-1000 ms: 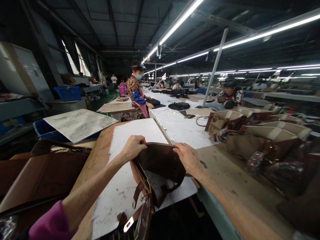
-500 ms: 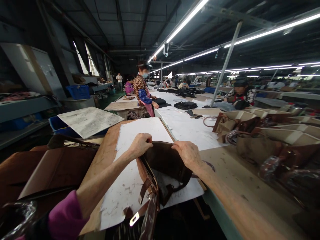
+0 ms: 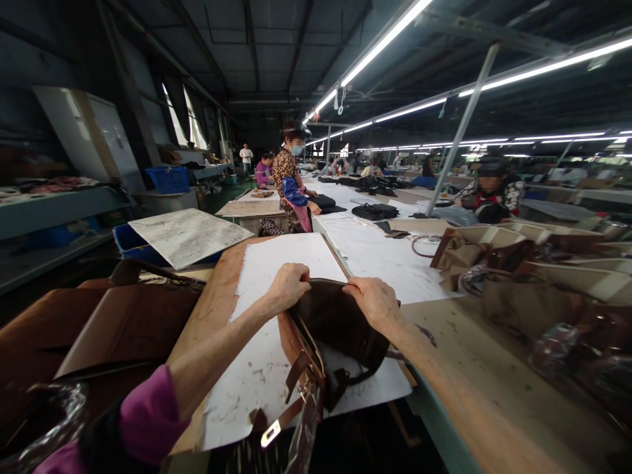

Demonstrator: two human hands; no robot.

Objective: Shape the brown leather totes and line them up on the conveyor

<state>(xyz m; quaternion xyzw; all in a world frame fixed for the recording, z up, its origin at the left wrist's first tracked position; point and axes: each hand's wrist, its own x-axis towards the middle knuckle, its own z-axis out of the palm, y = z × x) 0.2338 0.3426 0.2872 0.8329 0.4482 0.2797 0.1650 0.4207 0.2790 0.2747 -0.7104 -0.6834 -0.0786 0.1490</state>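
A dark brown handbag (image 3: pixel 340 322) stands tilted in front of me, its upper edge stretched between both hands. At the edge's left end, my left hand (image 3: pixel 290 287) is closed, thumb and fingers pinching it. My right hand (image 3: pixel 374 301) pinches the same edge farther right. From the bag's near side hang brown straps, one ending in a shiny metal clasp plate (image 3: pixel 270 434). A plastic-wrapped handle (image 3: pixel 303 428) dangles below. Under the bag lies a white, smudged paper sheet (image 3: pixel 237 375) on the table.
Brown bags (image 3: pixel 113 316) lie stacked at left, beside a pale board (image 3: pixel 190 237) over a blue bin. Several tan and brown bags (image 3: pixel 530 296) crowd the right table. Ahead, a co-worker (image 3: pixel 291 178) stands by dark folded pieces (image 3: pixel 375 210); another person (image 3: pixel 491 191) sits at right.
The whole view has shifted slightly, so the scene sits farther right. Both hands keep their pinch on the handbag's edge, and its pose looks nearly the same.
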